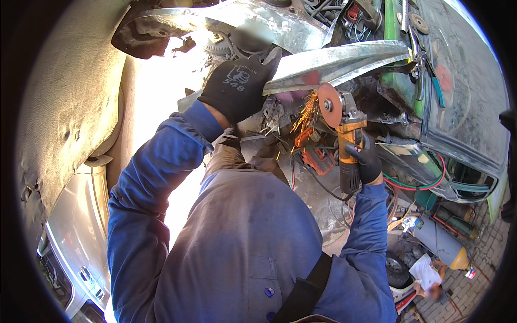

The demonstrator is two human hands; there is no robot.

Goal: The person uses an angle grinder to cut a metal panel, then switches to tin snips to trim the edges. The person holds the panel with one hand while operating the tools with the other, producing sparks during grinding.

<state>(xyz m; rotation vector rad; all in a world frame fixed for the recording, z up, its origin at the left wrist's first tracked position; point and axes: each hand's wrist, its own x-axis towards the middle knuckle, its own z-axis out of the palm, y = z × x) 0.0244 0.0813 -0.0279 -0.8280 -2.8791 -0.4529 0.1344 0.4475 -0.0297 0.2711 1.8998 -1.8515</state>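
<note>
My right hand (366, 158), in a black glove, is wrapped round a yellow and black angle grinder (349, 141). Its reddish disc (329, 105) is close to the lower edge of a long bare-metal car panel (344, 62), and orange sparks (307, 114) fly down from beside the disc. Whether disc and metal touch at this instant I cannot tell. My left hand (237, 86), also gloved in black, grips the left end of the panel, with the thumb side over its top face. The fingers beneath are hidden.
A green car body (463, 86) stands at the right, with pliers and other tools (433, 81) lying on it. Red and green hoses (425, 185) loop below. A gas cylinder (439, 239) and another person (428, 274) are at lower right. A silver car (81, 226) is at left.
</note>
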